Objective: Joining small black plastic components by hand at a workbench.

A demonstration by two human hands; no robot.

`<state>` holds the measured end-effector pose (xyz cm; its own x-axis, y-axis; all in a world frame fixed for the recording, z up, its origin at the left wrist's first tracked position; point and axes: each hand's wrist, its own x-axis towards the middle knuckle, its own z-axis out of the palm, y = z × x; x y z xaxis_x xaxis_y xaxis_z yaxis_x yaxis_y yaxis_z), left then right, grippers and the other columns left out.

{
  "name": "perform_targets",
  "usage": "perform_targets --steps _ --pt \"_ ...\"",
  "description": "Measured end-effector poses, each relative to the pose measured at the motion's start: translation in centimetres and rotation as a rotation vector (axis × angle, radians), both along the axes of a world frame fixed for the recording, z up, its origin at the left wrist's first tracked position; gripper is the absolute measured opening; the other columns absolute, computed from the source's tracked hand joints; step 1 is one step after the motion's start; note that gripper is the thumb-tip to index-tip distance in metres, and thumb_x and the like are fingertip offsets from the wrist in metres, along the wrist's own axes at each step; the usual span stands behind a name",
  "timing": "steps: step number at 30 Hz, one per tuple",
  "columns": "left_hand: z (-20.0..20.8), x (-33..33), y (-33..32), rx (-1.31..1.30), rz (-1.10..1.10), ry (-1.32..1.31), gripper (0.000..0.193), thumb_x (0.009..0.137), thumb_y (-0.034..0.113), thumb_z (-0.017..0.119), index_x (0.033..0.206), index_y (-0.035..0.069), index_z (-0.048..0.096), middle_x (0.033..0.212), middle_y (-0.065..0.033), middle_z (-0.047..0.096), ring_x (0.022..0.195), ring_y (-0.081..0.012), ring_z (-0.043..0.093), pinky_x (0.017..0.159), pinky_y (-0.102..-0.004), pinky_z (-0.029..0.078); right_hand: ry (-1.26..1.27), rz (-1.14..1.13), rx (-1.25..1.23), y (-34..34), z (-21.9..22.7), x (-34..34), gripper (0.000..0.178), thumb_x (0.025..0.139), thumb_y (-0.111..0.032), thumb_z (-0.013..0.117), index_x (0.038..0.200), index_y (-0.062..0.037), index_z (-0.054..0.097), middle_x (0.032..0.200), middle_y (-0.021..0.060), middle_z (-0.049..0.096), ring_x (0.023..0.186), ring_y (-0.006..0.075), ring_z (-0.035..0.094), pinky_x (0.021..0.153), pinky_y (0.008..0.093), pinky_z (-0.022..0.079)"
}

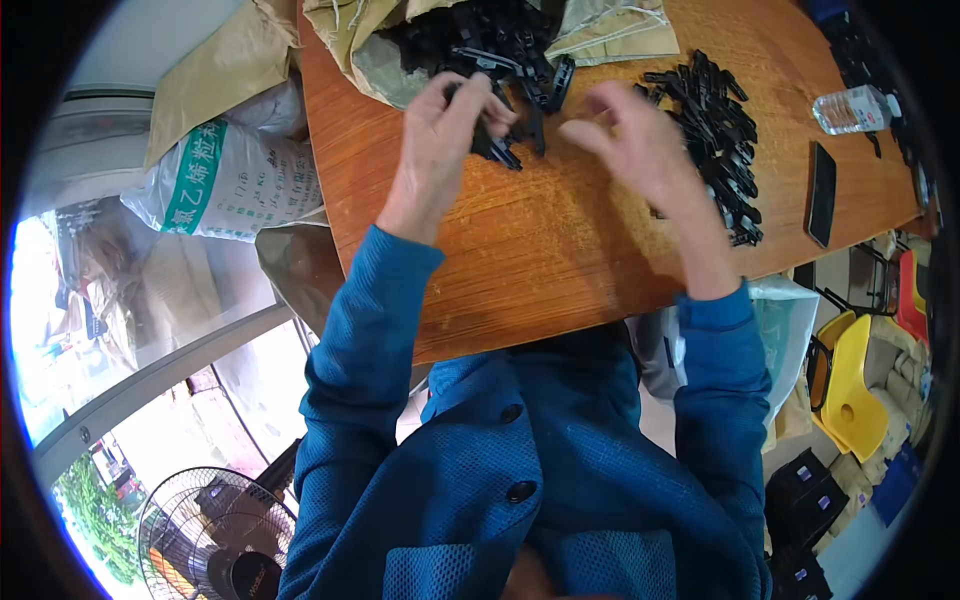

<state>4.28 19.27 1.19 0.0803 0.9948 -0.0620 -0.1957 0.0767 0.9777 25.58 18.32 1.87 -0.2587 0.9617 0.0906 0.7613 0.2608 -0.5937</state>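
Note:
A paper sack (350, 45) lies at the far side of the wooden table, and a heap of black plastic parts (470, 30) spills from its mouth. At the near edge of that heap my left hand (450, 120) has its fingers curled closed on a black plastic part, mostly hidden by the fingers. Several more parts lie just beneath and beside it. To the right, my right hand (635, 145) hovers over the table, smeared by motion, thumb and fingers apart and nothing visible in them. It partly covers a second pile of black parts (715, 120).
The wooden table (540, 260) curves around in front of me. On its right side are a clear water bottle (855, 110) and a dark phone (821, 195). A white woven sack (240, 180) stands left of the table, a fan (215, 530) lower left, yellow chairs (855, 390) lower right.

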Motion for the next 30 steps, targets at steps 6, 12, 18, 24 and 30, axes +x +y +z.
perform_targets --steps 6,12,18,24,30 --pt "0.2 -1.9 5.9 0.784 0.165 1.184 0.019 0.084 0.024 0.063 0.097 0.009 0.060 0.093 -0.0101 0.060 0.080 -0.0254 0.063 0.067 -0.0345 0.050 -0.596 -0.019 0.336 4.8 -1.7 4.2 0.032 0.082 -0.025 0.068 0.103 -0.0049 0.054 0.090 0.0121 0.063 0.090 0.0330 0.062 0.073 0.0407 0.051" --pt "0.7 -1.4 4.7 0.637 -0.062 1.450 0.020 0.086 0.027 0.062 0.097 0.010 0.056 0.097 -0.0086 0.059 0.085 -0.0333 0.060 0.071 -0.0440 0.048 -0.622 -0.014 0.095 4.5 -0.9 3.0 0.026 0.084 -0.017 0.064 0.104 -0.0024 0.055 0.093 0.0144 0.065 0.089 0.0327 0.063 0.074 0.0397 0.051" --pt "0.9 -2.7 0.2 0.673 -0.016 1.411 0.019 0.089 0.025 0.060 0.095 0.008 0.053 0.085 -0.0093 0.061 0.077 -0.0275 0.062 0.063 -0.0386 0.049 0.804 -0.113 -0.238 -0.3 0.1 1.4 0.028 0.092 -0.012 0.056 0.117 0.0001 0.055 0.096 0.0104 0.064 0.088 0.0187 0.065 0.076 0.0288 0.052" --pt "1.7 -1.7 -8.9 -0.155 -0.202 -0.419 0.040 0.093 0.018 0.057 0.130 0.006 0.044 0.094 -0.0065 0.062 0.075 -0.0136 0.061 0.053 -0.0215 0.046 1.248 0.011 -0.273 -7.4 1.4 -3.1 0.028 0.088 -0.007 0.061 0.115 0.0000 0.056 0.097 0.0063 0.063 0.088 0.0141 0.062 0.077 0.0257 0.051" --pt "2.6 0.2 -16.4 -0.126 -0.136 -0.472 0.034 0.093 0.015 0.056 0.125 0.007 0.051 0.091 -0.0035 0.063 0.082 -0.0136 0.062 0.054 -0.0216 0.047 0.869 -0.012 0.040 -13.1 3.7 -7.6 0.026 0.087 -0.008 0.064 0.112 -0.0018 0.058 0.095 0.0037 0.062 0.084 0.0090 0.058 0.072 0.0226 0.049"
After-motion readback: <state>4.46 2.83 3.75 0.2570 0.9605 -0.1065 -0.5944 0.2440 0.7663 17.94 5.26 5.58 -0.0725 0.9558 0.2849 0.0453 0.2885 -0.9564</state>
